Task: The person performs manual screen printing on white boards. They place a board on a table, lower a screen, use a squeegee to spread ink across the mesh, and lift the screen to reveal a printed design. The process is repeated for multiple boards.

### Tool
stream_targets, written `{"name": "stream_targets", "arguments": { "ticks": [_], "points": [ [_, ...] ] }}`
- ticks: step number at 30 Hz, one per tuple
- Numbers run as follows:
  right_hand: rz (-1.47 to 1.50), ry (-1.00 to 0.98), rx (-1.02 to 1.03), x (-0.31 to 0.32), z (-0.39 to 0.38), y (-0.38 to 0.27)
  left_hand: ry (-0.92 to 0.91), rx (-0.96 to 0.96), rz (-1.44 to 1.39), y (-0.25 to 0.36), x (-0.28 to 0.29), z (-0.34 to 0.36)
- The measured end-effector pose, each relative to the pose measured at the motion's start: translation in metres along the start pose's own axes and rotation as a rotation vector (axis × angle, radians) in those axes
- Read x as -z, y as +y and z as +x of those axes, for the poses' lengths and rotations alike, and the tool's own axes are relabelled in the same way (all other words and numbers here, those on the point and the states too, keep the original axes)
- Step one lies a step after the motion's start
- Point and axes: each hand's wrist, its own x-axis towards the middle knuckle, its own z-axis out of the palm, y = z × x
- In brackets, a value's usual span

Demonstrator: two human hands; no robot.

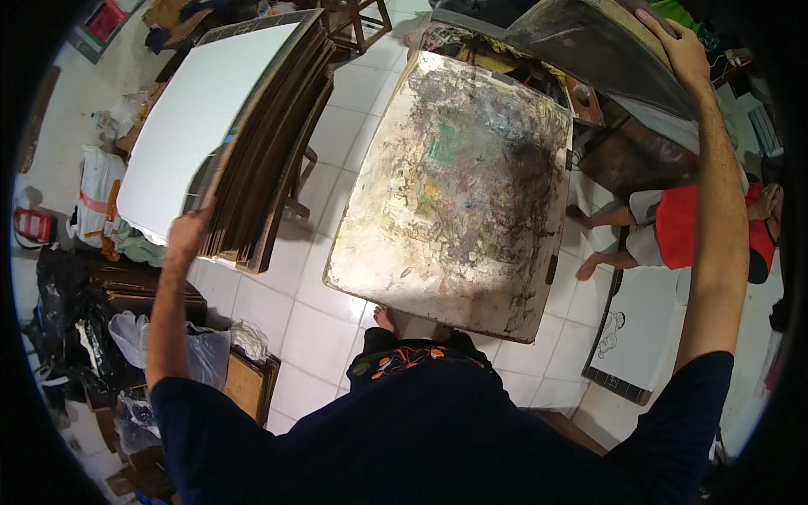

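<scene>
My left hand [189, 231] grips the near right edge of a white-topped board [194, 126] lying on a thick stack of dark wooden-edged boards [273, 151] at the left. My right hand [677, 46] holds the edge of a large dark, smudged board [581, 46], tilted up at the top right. Between my two arms, a worn pale board [446, 210] covered in mottled dark, green and reddish stains lies on a support, most of which is hidden beneath it.
A person in red [686, 227] is at the right, above a white board with a line drawing [631, 328]. Plastic bags [168, 353] and more boards [248, 379] crowd the lower left. A wooden stool [353, 21] stands at the back on the tiled floor [295, 337].
</scene>
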Motion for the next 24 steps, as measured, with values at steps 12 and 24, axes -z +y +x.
{"name": "stream_targets", "arguments": {
  "ticks": [12, 24],
  "points": [
    [0.047, 0.044, -0.026, 0.03, -0.009, -0.051, 0.256, 1.386, -0.79, 0.205, -0.049, -0.164],
    [0.183, 0.116, -0.069, 0.049, -0.064, -0.097, 0.267, 0.748, -1.315, 0.299, -0.053, -0.052]
  ]
}}
